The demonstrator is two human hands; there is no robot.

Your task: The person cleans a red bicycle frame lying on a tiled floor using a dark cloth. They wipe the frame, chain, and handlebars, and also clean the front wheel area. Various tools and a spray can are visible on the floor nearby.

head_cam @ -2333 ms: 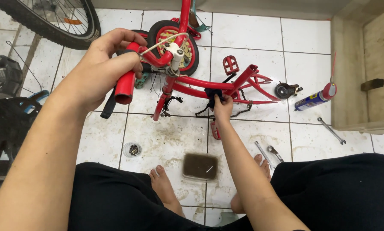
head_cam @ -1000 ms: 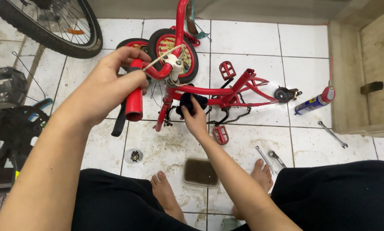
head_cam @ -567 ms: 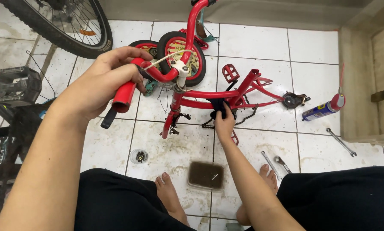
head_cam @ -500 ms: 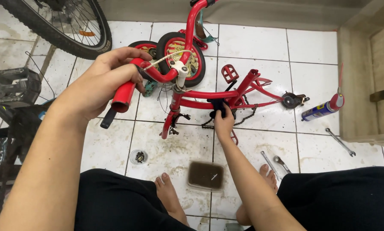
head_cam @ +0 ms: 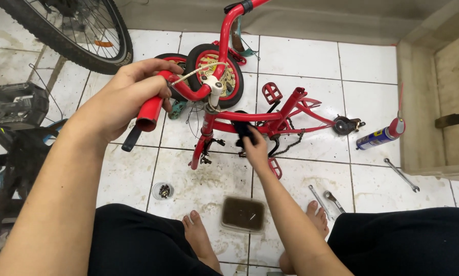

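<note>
A spray can (head_cam: 380, 137) and spanners (head_cam: 401, 175) are seen well right of the fingers. A brown-filled tub (head_cam: 243, 214) is set below them, beside a small dish (head_cam: 163, 191).

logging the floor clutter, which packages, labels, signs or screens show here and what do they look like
Spray can: lying on the tiles right of the red bike frame, a blue and yellow cylinder with a red cap and a thin red straw.
Plastic tub: between the feet, rectangular, clear, brown inside, unlabelled.
No signs or screens.

The red handlebar (head_cam: 181, 89) is gripped by the left hand (head_cam: 124, 97); a dark rag (head_cam: 242, 130) is pressed on the bike frame (head_cam: 290, 110) by the right hand (head_cam: 255, 151).
</note>
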